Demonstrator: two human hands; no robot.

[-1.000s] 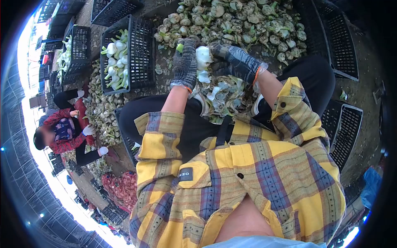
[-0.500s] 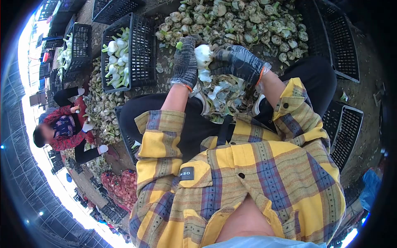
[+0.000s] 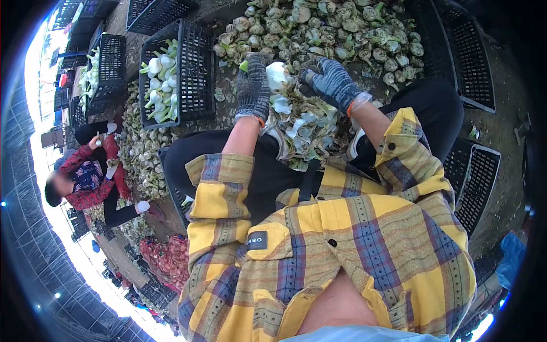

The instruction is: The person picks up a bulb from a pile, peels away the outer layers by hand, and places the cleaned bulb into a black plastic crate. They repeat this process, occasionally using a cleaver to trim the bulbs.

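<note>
Fingers of my left hand (image 3: pixel 252 85) remain curled about a bulb (image 3: pixel 277 73), held just above the husks (image 3: pixel 307 131), much as half a second earlier. My right hand (image 3: pixel 333 85), then against the bulb's side, now stands a little to the right of it; its fingers are bent, and whether they pinch anything I cannot tell. Far left, the hands of a co-worker (image 3: pixel 88 176) have also shifted, the lower one now nearer the body.

Both of my gloves are grey ribbed knit, with clear plastic cuffs (image 3: pixel 361 101) and orange bands (image 3: pixel 349 109) at the wrists. The bulb is white, smooth and rounded; a green stalk (image 3: pixel 244 66) projects past the outer side of my left hand. The husks are papery, thin and crumpled, whitish to brown. In the heap (image 3: pixel 342 34) beyond lie rounded, soil-streaked bulbs. The crate (image 3: pixel 195 68) at left is black and latticed, with cleaner white bulbs inside. My shirt (image 3: pixel 376 228) is yellow plaid cloth.

My left grip hides the join of stalk and bulb. The right fingertips are dark and hard to separate from the background. The heap is cut off at the top edge; the husks and my legs partly cover my shoes (image 3: pixel 354 145).
</note>
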